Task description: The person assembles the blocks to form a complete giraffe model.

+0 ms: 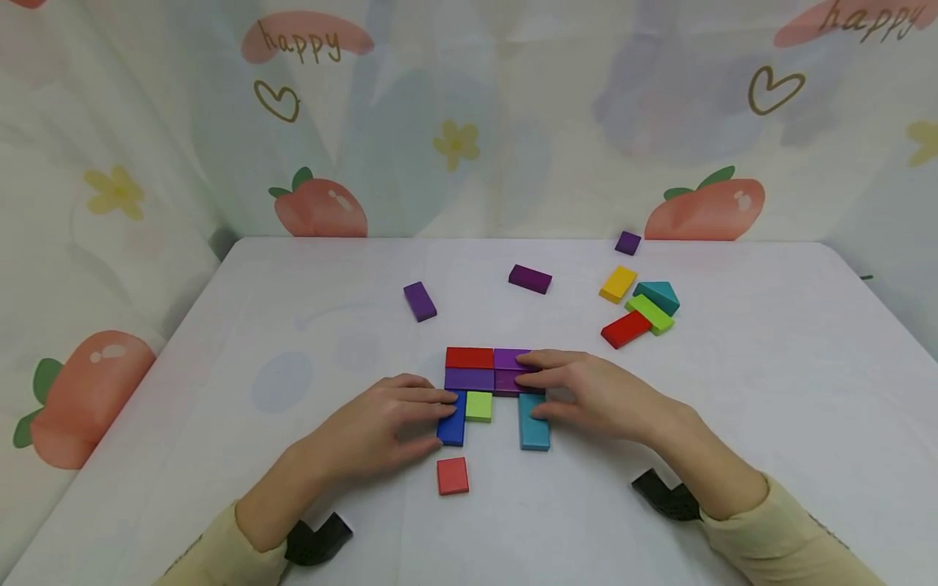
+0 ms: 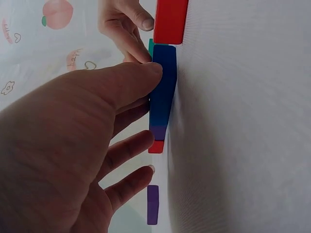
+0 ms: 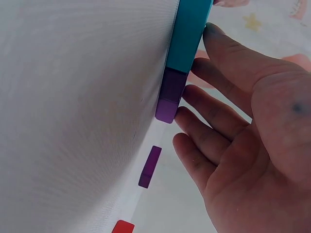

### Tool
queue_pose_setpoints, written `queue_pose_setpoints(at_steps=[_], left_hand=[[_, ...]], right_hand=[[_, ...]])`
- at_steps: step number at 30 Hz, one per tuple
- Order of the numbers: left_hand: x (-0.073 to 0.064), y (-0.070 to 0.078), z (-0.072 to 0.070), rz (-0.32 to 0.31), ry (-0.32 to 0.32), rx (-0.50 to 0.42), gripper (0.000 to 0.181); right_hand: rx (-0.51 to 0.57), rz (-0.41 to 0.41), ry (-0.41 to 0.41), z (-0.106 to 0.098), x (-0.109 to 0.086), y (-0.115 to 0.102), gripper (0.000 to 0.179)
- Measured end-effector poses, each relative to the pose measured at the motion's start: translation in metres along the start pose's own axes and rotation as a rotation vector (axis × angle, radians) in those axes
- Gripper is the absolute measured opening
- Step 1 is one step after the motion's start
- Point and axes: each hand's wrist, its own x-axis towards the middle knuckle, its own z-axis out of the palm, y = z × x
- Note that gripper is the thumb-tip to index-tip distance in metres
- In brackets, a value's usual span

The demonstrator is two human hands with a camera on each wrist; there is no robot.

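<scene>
Flat coloured blocks lie together in the middle of the table. A red block (image 1: 470, 357) and a light purple block (image 1: 506, 356) form the far row. Nearer are a violet block (image 1: 469, 379) and a dark purple block (image 1: 505, 382). Below them stand a blue block (image 1: 454, 430), a small lime block (image 1: 479, 407) and a teal block (image 1: 535, 437). With fairly straight fingers, my left hand (image 1: 377, 415) touches the blue block, its thumb at the near end. My right hand (image 1: 604, 395) rests fingertips on the two right purple blocks and its thumb on the teal one.
A red square block (image 1: 453, 476) lies nearest me. Farther off are a violet block (image 1: 420, 302), a dark purple block (image 1: 530, 279) and a small purple block (image 1: 628, 242). At the right sit yellow (image 1: 618, 285), teal (image 1: 659, 295), lime (image 1: 652, 316) and red (image 1: 625, 330) blocks.
</scene>
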Motion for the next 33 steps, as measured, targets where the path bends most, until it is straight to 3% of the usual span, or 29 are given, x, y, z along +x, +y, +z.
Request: queue_pose_setpoints(at_steps=[16,22,28,33], left_hand=[[0.001,0.004,-0.003,-0.023,-0.013,0.0,0.043],[-0.002,0.007,-0.002,-0.004,0.02,-0.039,0.039],[-0.012,0.022,0.0,0.087,0.062,0.004,0.034],[-0.015,0.032,0.001,0.156,0.009,0.094,0.033]], right_hand=[[-0.005,0.009,-0.004,0.0,0.0,-0.001,0.05],[0.003,0.015,-0.011,0.0,0.0,-0.001,0.05],[0.008,0.016,-0.019,0.0,0.0,-0.001,0.051],[0.007,0.01,-0.018,-0.001,-0.001,-0.001,0.051]])
